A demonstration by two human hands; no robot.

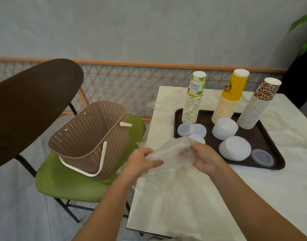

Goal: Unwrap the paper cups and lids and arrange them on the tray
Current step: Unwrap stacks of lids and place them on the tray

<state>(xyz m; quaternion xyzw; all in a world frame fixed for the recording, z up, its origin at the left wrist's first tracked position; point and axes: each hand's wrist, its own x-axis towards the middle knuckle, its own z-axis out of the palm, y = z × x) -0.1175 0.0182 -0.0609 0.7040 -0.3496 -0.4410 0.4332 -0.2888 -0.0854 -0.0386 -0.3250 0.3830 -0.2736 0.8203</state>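
Two hands crumple clear wrap over the counter, beside a tray of three cup stacks.

Head view: the left hand [141, 162] and the right hand [205, 160] each pinch the clear plastic wrap [170, 152] with curled fingers, holding it just above the near left corner of the dark tray [269, 146]. On the tray stand three upturned cup stacks: a lime-print one [192, 103] at left, a yellow one [227, 101] in the middle, a leopard-print one [256, 108] at right. In front of them lie two piles of white lids [224, 128] [235, 150], three small lids [192, 130] at left and one clear lid [262, 157] at the near right corner. The tray sits on the pale counter [192, 197]. One brown basket [90, 140] stands on a green chair [62, 181] to the left.
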